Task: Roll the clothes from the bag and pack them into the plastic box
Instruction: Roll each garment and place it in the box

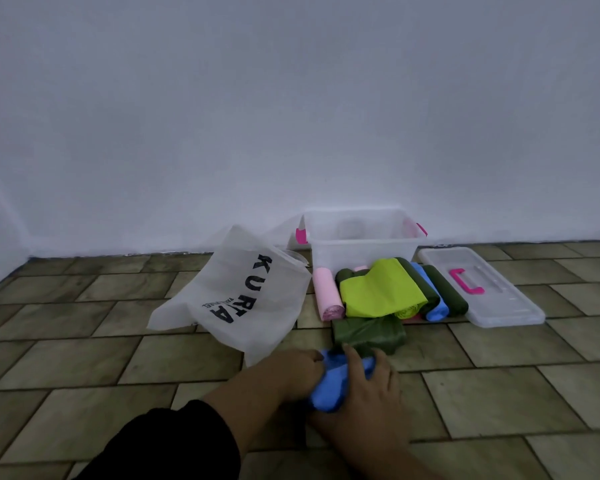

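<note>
A blue cloth [329, 386] lies bunched on the tiled floor, gripped from both sides by my left hand [291, 372] and my right hand [368, 393]. Just beyond it sits a dark green garment [369, 332], loosely folded. Further back lie rolled clothes: a pink roll [326, 294], a lime green piece [378, 289] partly unrolled, a blue roll [435, 306] and a dark green roll [451, 292]. The clear plastic box [361, 251] with pink latches stands against the wall, apparently empty. A white bag [236, 296] printed "KURTA" lies to the left.
The box's clear lid [499, 292] with a pink handle lies flat on the floor to the right of the rolls. A white wall runs behind everything. The floor is brown-green tile.
</note>
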{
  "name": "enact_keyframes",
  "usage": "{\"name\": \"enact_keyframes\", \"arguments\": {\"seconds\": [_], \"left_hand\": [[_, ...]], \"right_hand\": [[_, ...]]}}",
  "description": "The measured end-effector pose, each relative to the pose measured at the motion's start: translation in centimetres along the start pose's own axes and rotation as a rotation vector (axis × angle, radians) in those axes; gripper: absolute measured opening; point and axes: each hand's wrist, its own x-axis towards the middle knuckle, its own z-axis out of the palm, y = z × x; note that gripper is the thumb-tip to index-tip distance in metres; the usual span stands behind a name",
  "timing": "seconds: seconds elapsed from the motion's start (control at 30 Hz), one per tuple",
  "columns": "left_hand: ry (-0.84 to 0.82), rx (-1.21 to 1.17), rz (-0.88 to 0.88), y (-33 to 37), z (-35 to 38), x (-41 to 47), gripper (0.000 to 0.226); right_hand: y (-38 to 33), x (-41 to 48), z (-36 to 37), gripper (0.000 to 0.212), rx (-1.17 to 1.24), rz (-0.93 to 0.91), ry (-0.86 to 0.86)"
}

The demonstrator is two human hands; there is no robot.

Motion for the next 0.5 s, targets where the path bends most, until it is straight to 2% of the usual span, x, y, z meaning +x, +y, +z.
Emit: {"name": "enact_keyframes", "arguments": {"seconds": [0.1,0.2,0.3,0.4,0.5], "left_hand": [[-0.003,0.098,-0.020,0.6,0.3,-0.3,0.044],[-0.031,0.216,-0.027,0.9,0.6,-0.3,0.045],[-0.067,0.264,-0.046,1.4,0.4,-0.5,0.043],[-0.093,0.282,-0.014,1.6,0.2,-0.8,0.034],[-0.081,0.282,0.002,1.4,0.4,-0.8,0.035]], "right_hand": [[0.6,-0.5,-0.1,0.117,-0.079,0.064,-0.142],[0.4,-0.7,-0.9,0.114,-0.108,0.032,-0.196],[0.7,0.0,-2.9,0.098,-0.099,-0.146,-0.094],[0.3,1.8,-4.6,0.070,-0.130,-0.419,-0.138],[-0.3,4.3,-4.9,0.059,-0.105,-0.462,-0.146]]}}
